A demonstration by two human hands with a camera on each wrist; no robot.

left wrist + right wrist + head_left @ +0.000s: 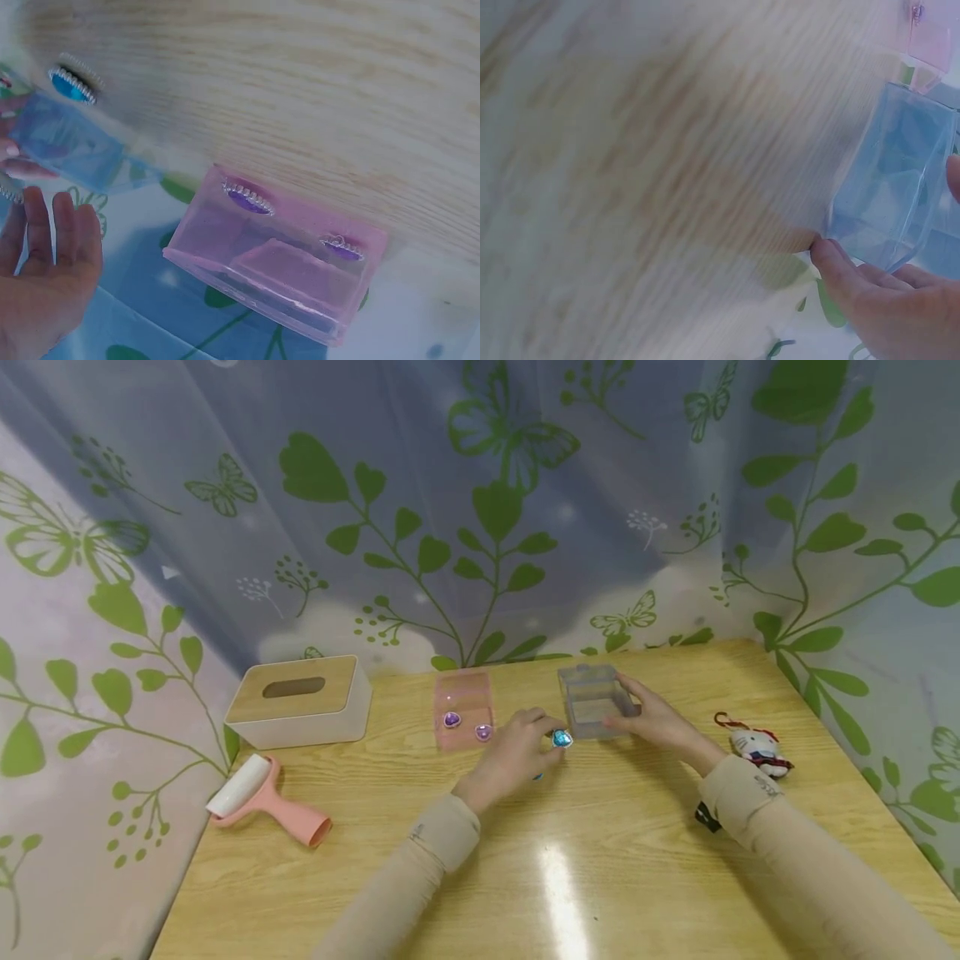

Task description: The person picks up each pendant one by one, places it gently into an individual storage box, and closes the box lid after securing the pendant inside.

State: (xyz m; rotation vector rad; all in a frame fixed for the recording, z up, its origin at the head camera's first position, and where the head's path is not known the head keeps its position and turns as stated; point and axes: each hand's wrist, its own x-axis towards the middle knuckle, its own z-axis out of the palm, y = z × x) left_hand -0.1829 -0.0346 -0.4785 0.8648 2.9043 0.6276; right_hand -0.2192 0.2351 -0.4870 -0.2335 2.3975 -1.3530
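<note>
My left hand (517, 747) pinches a blue gem (562, 739) with a beaded silver rim, close to the front left corner of a clear bluish plastic box (592, 728). A second blue gem (73, 84) lies on the table, mostly hidden under that hand in the head view. My right hand (660, 720) holds the clear box by its right side, thumb in front and fingers behind, as the right wrist view shows too. Left of these stands a pink see-through box (463, 683) with two purple gems (452, 719) in it.
On the wooden table (420, 877), a tissue box (300, 727) stands at the back left, a pink-handled lint roller (288, 810) in front of it. A white plush charm (757, 752) and a small black item (707, 817) lie by the right forearm. A leaf-patterned curtain (420, 510) hangs behind.
</note>
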